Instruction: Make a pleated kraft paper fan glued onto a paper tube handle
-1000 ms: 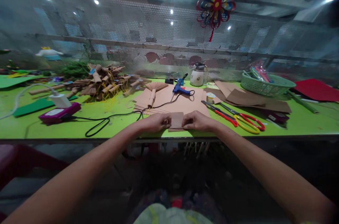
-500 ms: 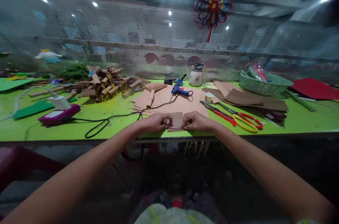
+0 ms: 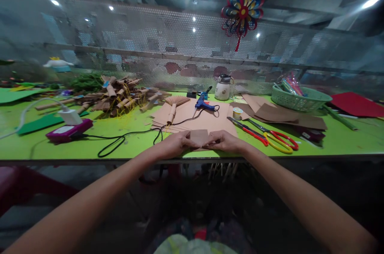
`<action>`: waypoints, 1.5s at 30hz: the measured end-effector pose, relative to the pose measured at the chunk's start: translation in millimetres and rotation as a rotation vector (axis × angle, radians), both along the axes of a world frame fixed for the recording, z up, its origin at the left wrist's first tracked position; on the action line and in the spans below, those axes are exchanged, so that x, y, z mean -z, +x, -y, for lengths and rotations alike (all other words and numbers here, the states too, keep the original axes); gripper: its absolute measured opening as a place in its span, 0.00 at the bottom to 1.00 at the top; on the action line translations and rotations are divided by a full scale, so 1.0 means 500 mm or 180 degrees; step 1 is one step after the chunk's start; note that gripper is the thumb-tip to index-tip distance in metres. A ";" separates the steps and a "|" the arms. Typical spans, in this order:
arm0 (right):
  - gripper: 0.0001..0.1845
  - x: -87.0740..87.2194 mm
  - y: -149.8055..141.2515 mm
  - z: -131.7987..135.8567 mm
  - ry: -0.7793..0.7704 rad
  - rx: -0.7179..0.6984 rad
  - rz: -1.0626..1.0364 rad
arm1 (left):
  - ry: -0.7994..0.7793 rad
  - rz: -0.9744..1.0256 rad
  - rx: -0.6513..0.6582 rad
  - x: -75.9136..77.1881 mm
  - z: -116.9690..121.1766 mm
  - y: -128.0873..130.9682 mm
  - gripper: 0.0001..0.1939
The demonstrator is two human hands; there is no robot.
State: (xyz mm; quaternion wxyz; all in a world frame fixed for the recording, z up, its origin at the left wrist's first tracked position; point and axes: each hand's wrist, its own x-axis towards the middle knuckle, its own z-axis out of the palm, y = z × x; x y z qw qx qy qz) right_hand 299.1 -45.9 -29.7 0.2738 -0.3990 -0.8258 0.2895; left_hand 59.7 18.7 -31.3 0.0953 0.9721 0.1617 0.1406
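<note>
Close to the table's front edge, a small piece of brown paper (image 3: 199, 137) lies between my hands. My left hand (image 3: 177, 143) grips its left side, thumb pointing inward along the lower edge. On the right side my right hand (image 3: 223, 141) pinches the same paper, fingertips at its near edge. Behind them larger sheets of kraft paper (image 3: 189, 116) are spread out. On these sheets rest a blue glue gun (image 3: 205, 104) and a pleated paper fan with a rolled handle (image 3: 172, 112).
Scissors with red and yellow handles (image 3: 279, 142) and a red-handled cutter (image 3: 250, 131) lie right of my hands. A black cable (image 3: 120, 138) runs left to a purple power block (image 3: 69, 131). Paper rolls (image 3: 120, 96) are heaped back left; a green basket (image 3: 300, 100) stands back right.
Both thumbs and fingers have shifted along the near edge of the small paper, pressing lower and closer together. The view has tilted slightly; objects on the table have stayed put.
</note>
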 end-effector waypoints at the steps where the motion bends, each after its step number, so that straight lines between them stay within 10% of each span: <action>1: 0.14 0.001 0.002 0.000 0.0073 -0.0046 0.0037 | 0.0072 0.0014 0.0002 0.000 0.003 -0.001 0.16; 16: 0.22 0.017 -0.001 0.076 0.1433 0.0319 0.1448 | 0.0951 -0.0309 0.0091 -0.009 0.023 -0.020 0.20; 45: 0.11 -0.012 -0.037 0.090 0.1785 0.0543 0.1678 | 0.1136 -0.0187 0.0212 -0.025 0.043 -0.023 0.09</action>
